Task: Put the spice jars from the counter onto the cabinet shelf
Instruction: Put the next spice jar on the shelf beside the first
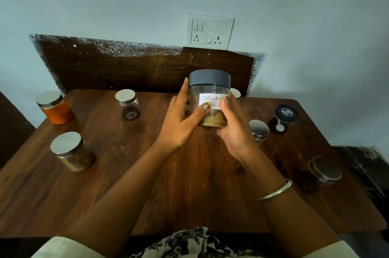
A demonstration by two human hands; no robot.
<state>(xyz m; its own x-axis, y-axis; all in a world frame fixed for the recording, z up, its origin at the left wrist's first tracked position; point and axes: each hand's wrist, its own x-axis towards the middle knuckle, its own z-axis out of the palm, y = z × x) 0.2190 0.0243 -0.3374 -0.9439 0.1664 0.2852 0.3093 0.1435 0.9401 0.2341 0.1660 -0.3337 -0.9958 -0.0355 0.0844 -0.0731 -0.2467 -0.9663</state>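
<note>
Both hands hold a clear jar (210, 91) with a grey lid and a white handwritten label reading coriander powder, lifted above the middle of the wooden counter (189, 173). My left hand (181, 118) grips its left side, thumb across the front. My right hand (233, 127) cups its right side and bottom, thumb on the label. A little tan powder lies in the bottom. No cabinet shelf is in view.
Other jars stand on the counter: an orange one (55, 108) and a steel-lidded brown one (71, 152) at left, a dark one (128, 105) behind, steel-lidded ones (258, 131) (324, 170) and a black-lidded one (285, 115) at right. A socket plate (209, 31) is on the wall.
</note>
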